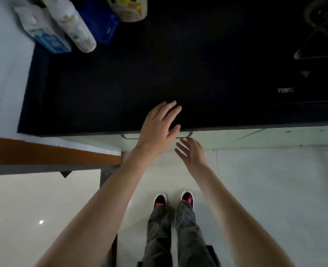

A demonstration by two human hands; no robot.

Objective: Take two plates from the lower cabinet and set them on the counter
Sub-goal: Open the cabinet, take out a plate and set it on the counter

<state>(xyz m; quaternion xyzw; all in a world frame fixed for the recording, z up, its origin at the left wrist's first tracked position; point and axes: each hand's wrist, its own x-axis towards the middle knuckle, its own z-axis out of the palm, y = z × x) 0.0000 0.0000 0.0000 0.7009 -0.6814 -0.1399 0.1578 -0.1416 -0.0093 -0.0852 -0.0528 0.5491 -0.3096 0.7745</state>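
Note:
I look straight down at a black counter (140,79). Below its front edge runs the pale lower cabinet front (236,136) with a metal bar handle (128,136). My left hand (158,126) lies flat over the counter's front edge, fingers spread, holding nothing. My right hand (192,153) hovers lower, just in front of the cabinet near the handle's right end, fingers apart and empty. No plates are in view; the cabinet's inside is hidden.
At the counter's back left stand a clear bottle (70,24), a white and blue carton (41,31), a blue box (101,26) and a jar (128,8). A stove (313,54) fills the right. A brown ledge (53,151) juts in at left. My shoes (173,199) stand on pale floor tiles.

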